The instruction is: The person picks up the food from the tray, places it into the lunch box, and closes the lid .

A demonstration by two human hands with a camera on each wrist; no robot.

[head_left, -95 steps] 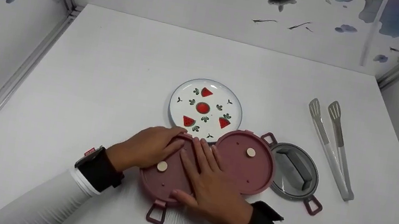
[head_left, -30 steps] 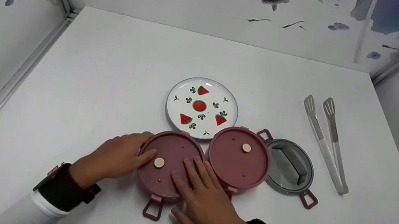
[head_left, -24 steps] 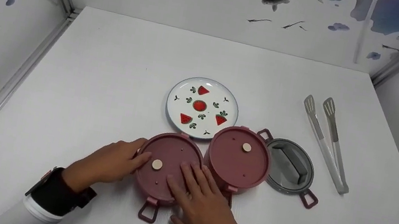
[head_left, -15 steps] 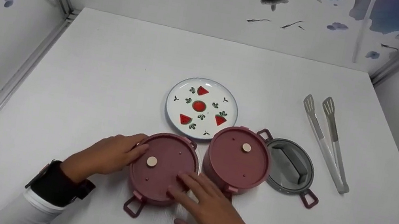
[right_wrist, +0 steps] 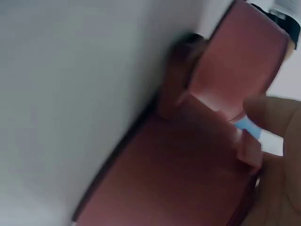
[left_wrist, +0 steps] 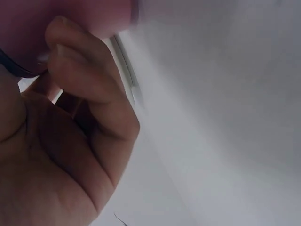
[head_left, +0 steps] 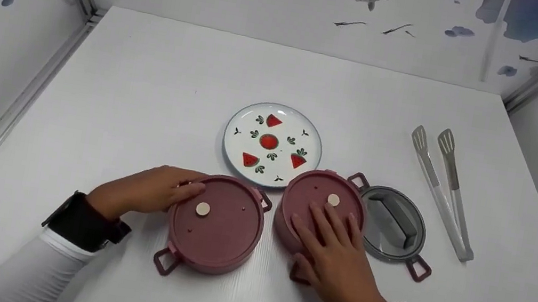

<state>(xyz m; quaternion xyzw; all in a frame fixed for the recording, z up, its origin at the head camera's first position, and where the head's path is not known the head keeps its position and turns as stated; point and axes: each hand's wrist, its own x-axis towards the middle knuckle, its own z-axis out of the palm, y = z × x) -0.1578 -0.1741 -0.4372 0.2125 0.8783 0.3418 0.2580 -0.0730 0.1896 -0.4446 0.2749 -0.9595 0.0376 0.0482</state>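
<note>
Walls: smooth white panels [head_left: 271,3] printed with dark fish and blue washes, rising at 12, 9 and 3 o'clock.
Table: flat, pale, matt top [head_left: 151,78].
Left pot: round, dull maroon body [head_left: 221,232] under a flat lid with a raised rim, upright on the table toward 6 o'clock.
Right pot: its twin [head_left: 304,193], upright and near, between 2 and 3 o'clock from the first.
Plate: glossy, white and round [head_left: 285,132], with painted melon slices, at 1 o'clock from the left pot.
Tongs: slim metal [head_left: 446,211] with slotted ends, spread apart, tips toward 11 o'clock.
Grey lid: round and smooth [head_left: 394,219] with a raised bar, just beside the right pot at 3 o'clock.
Left hand: grips [head_left: 149,189] the left pot at its 10 o'clock edge, thumb over the rim, fingers bent against the wall.
Right hand: lies [head_left: 344,271] on the right pot from 5 o'clock, extended fingers resting on its lid, not grasping.
Wristbands: black [head_left: 82,221], above white sleeves [head_left: 34,270].
Knobs: small cream discs [head_left: 203,209], one per pot lid.
</note>
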